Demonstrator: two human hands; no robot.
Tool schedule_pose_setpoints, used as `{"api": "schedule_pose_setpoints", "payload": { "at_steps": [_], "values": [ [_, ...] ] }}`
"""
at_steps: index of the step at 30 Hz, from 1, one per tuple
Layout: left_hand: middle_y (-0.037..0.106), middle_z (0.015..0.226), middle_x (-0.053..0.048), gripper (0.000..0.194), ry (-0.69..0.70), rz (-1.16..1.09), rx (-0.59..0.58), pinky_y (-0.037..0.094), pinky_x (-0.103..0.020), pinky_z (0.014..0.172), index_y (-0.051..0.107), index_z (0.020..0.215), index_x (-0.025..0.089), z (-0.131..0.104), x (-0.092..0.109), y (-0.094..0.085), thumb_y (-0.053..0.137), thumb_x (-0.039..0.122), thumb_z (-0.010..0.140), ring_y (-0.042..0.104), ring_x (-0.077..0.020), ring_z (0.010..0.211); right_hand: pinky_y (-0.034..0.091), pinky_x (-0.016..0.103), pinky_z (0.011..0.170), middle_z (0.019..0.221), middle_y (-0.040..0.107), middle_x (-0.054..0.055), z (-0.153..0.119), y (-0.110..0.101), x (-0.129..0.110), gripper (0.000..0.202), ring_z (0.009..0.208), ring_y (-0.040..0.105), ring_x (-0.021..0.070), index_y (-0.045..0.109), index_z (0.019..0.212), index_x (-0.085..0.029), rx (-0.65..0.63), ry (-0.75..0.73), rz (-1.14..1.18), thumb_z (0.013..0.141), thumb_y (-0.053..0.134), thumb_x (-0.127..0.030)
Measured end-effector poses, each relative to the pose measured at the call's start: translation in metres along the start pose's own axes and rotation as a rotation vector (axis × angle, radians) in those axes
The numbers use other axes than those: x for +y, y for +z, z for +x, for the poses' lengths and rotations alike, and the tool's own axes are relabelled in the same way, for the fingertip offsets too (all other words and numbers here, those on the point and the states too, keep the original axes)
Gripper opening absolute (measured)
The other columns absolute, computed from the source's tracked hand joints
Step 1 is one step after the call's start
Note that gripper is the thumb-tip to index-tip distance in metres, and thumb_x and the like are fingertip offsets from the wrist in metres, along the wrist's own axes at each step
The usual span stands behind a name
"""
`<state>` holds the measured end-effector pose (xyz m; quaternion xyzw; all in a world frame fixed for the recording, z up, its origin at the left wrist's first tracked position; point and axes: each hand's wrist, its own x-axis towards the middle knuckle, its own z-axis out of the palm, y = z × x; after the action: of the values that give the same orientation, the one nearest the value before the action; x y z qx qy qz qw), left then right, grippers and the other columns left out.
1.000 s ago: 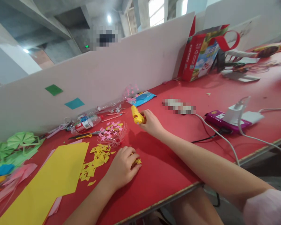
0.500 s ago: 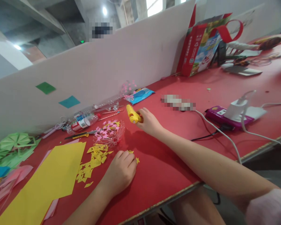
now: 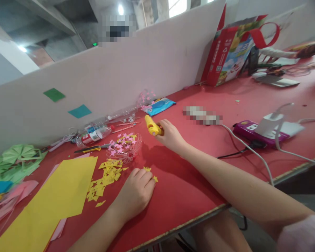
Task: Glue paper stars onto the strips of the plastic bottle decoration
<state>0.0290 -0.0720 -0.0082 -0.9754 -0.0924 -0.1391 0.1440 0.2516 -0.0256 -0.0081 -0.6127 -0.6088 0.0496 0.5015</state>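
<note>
My right hand (image 3: 170, 134) is wrapped round a yellow glue gun (image 3: 152, 126), held above the red table. My left hand (image 3: 138, 189) rests on the table with its fingers curled and pressed together; whatever is under them is hidden. Small yellow paper stars (image 3: 155, 179) show at its fingertips. To its left lies a pile of yellow paper scraps (image 3: 107, 176) with star-shaped cutouts. Beyond that hand, a clear plastic piece cut into curled strips (image 3: 134, 150) carries pink paper stars (image 3: 119, 144).
Yellow paper sheets (image 3: 49, 199) lie at the left near green folded paper (image 3: 18, 155). Scissors (image 3: 94, 148) and plastic bottles (image 3: 90, 137) are by the partition (image 3: 136, 66). A blue packet (image 3: 161, 105), a purple power strip (image 3: 248, 127) with cables and a red bag (image 3: 225, 56) stand further right.
The whole view has shifted slightly. My right hand still holds the glue gun, now turned slightly, and my left hand stays in place on the table.
</note>
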Motion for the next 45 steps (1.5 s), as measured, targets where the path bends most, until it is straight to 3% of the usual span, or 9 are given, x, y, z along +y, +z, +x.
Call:
{"api": "schedule_pose_setpoints", "payload": {
  "at_steps": [8,12,17,19,23,29,36,41,45],
  "values": [
    [0.053,0.071,-0.004,0.023,-0.027,0.019,0.012,0.033,-0.034,0.063,0.051,0.072,0.016,-0.001,0.002,0.007,0.041,0.008,0.090,0.045,-0.0191,0.067,0.039,0.029,0.064,0.077,0.052,0.002,0.000,-0.002,-0.006,0.013,0.070,0.050,0.0178,0.047,0.074,-0.021,0.044,0.019,0.089,0.063,0.053,-0.021],
    [0.056,0.082,-0.005,0.018,-0.311,-0.250,0.090,0.040,-0.032,0.069,0.051,0.082,0.017,0.004,0.002,0.001,0.037,0.012,0.093,0.051,-0.0178,0.075,0.038,0.029,0.060,0.071,0.049,0.000,-0.001,-0.007,-0.011,0.012,0.065,0.048,0.0166,0.046,0.071,-0.021,0.094,0.065,0.150,0.062,0.054,-0.023],
    [0.049,0.066,0.003,0.019,-0.758,-0.960,0.288,0.043,-0.025,0.060,0.047,0.083,0.020,0.021,0.006,-0.014,0.036,0.029,0.096,0.050,-0.0118,0.060,0.040,0.028,0.060,0.073,0.051,-0.001,-0.013,-0.018,-0.031,0.013,0.062,0.048,0.0139,0.047,0.082,-0.021,0.133,0.035,0.267,0.070,0.050,-0.026],
    [0.046,0.056,0.006,0.019,-0.883,-1.206,0.369,0.041,-0.023,0.054,0.046,0.084,0.020,0.025,0.007,-0.013,0.040,0.036,0.094,0.048,-0.0101,0.051,0.042,0.027,0.061,0.074,0.053,-0.002,-0.021,-0.021,-0.043,0.014,0.063,0.050,0.0131,0.049,0.085,-0.021,0.081,-0.035,0.322,0.073,0.051,-0.027],
    [0.044,0.052,0.009,0.025,-1.028,-1.356,0.539,0.036,-0.020,0.044,0.046,0.081,0.020,0.023,0.004,-0.005,0.053,0.043,0.087,0.041,-0.0067,0.041,0.040,0.024,0.057,0.071,0.053,-0.002,-0.037,-0.018,-0.058,0.016,0.060,0.050,0.0111,0.047,0.076,-0.020,-0.276,-0.190,0.454,0.074,0.060,-0.028],
    [0.043,0.048,0.009,0.030,-1.033,-1.325,0.568,0.034,-0.020,0.042,0.046,0.074,0.020,0.016,0.000,0.000,0.056,0.047,0.084,0.039,-0.0066,0.040,0.035,0.020,0.050,0.066,0.046,-0.005,-0.045,-0.008,-0.058,0.026,0.055,0.043,0.0073,0.038,0.069,-0.021,-0.398,-0.220,0.442,0.076,0.061,-0.030],
    [0.045,0.047,0.007,0.024,-1.009,-1.261,0.556,0.035,-0.020,0.045,0.047,0.070,0.020,0.013,0.006,-0.003,0.048,0.037,0.088,0.042,-0.0080,0.042,0.036,0.020,0.050,0.068,0.049,-0.003,-0.051,-0.011,-0.060,0.017,0.056,0.045,0.0087,0.039,0.075,-0.022,-0.215,-0.510,0.278,0.083,0.053,-0.029],
    [0.051,0.056,0.003,0.018,-0.955,-1.298,0.561,0.039,-0.022,0.048,0.048,0.060,0.019,0.009,0.007,0.004,0.055,0.023,0.075,0.047,-0.0103,0.052,0.037,0.023,0.050,0.073,0.055,0.002,-0.058,-0.007,-0.060,0.011,0.056,0.049,0.0111,0.045,0.083,-0.021,-0.264,-0.695,0.164,0.092,0.044,-0.026],
    [0.051,0.060,0.002,0.016,-0.932,-1.384,0.598,0.040,-0.022,0.049,0.051,0.061,0.018,0.009,0.008,0.002,0.058,0.026,0.073,0.046,-0.0107,0.054,0.039,0.023,0.049,0.074,0.057,0.003,-0.060,-0.005,-0.061,0.014,0.056,0.050,0.0118,0.045,0.084,-0.020,-0.276,-0.711,0.174,0.093,0.044,-0.032]
  ]
}}
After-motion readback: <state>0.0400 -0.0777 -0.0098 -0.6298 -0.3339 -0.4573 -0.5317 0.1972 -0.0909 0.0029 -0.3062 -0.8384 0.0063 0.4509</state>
